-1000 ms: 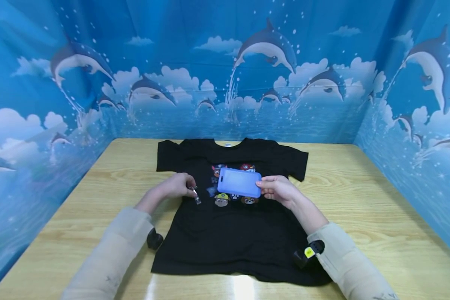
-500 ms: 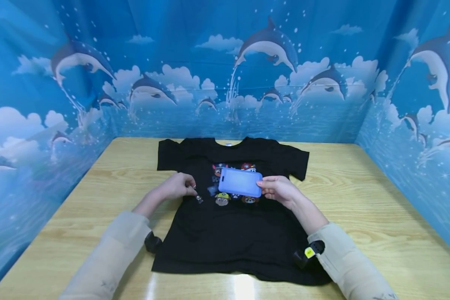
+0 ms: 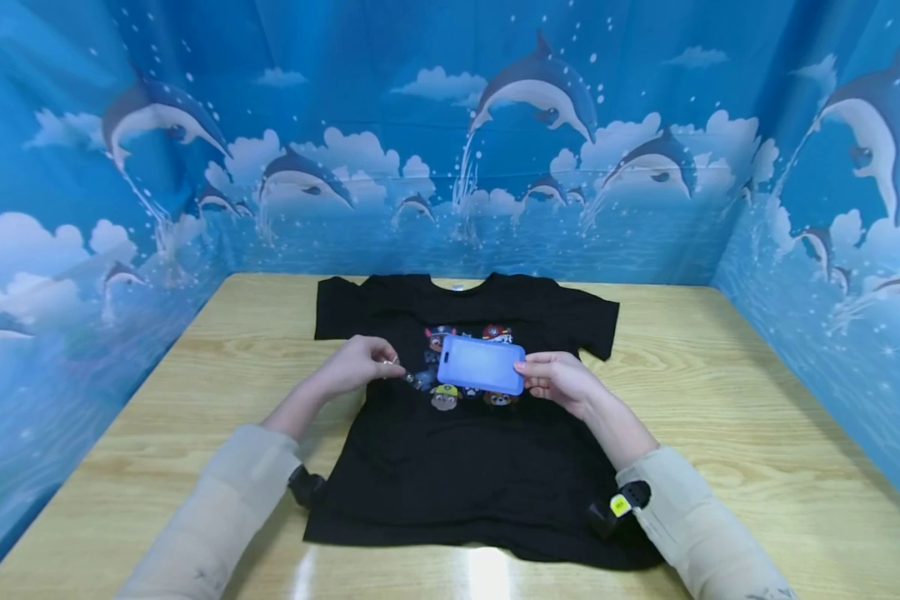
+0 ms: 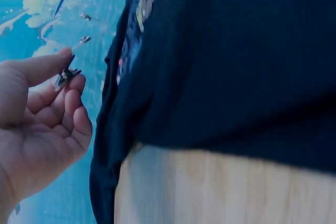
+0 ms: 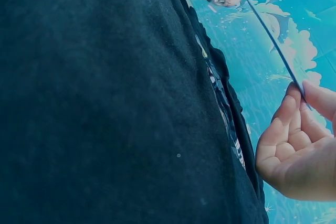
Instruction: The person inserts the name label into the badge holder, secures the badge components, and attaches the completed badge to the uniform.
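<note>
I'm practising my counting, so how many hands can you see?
2. The left hand pinches a small metal piece, left of the blue card holder. The right hand holds that holder by its right end, over the black T-shirt.

So the left hand (image 3: 356,367) has crept up and inward a bit, bringing the little metal clip (image 3: 412,380) along. The clip's loose end now sits higher, way closer to the blue card holder's (image 3: 482,365) slotted end.
</note>
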{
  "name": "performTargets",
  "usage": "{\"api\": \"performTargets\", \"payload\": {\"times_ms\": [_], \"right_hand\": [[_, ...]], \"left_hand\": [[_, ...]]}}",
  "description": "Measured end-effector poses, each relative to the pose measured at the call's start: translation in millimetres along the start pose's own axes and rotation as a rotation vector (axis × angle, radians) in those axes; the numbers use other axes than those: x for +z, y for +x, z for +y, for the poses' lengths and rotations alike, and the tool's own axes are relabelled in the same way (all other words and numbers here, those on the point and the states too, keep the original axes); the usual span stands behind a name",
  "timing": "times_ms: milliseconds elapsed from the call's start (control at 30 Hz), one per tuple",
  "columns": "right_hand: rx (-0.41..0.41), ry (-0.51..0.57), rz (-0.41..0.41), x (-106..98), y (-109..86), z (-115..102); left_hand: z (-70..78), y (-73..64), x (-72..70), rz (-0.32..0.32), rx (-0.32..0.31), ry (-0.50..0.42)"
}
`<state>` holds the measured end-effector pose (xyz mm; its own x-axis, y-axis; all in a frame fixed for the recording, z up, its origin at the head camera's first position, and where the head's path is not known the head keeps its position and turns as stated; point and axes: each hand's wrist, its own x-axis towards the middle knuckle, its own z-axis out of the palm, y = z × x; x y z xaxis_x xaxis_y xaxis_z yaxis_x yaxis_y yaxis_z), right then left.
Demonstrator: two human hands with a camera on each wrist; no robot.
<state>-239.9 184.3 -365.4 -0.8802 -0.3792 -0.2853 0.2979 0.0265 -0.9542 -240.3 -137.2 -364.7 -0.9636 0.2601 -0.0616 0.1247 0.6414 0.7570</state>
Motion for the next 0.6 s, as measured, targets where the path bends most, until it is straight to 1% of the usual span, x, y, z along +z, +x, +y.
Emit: {"api": "performTargets", "payload": {"times_ms": [67, 133, 400, 600], "right_hand": [[0.003, -0.001, 0.003, 0, -0.1, 0], [0.005, -0.001, 0.004, 0, -0.3, 0], [0.005, 0.009, -0.013, 0, -2.5, -1], [0.008, 0.012, -0.029, 0, -3.0, 0]], "left_hand": [[3.4, -0.1, 0.7, 0.012, -0.012, -0.021], [6.7, -0.4, 2.0, 0.025, -0.04, -0.048], [18.4, -2.8, 7.2, 0.073, -0.104, -0.102], [22.4, -0.7, 12.1, 0.099, -0.154, -0.164]]}}
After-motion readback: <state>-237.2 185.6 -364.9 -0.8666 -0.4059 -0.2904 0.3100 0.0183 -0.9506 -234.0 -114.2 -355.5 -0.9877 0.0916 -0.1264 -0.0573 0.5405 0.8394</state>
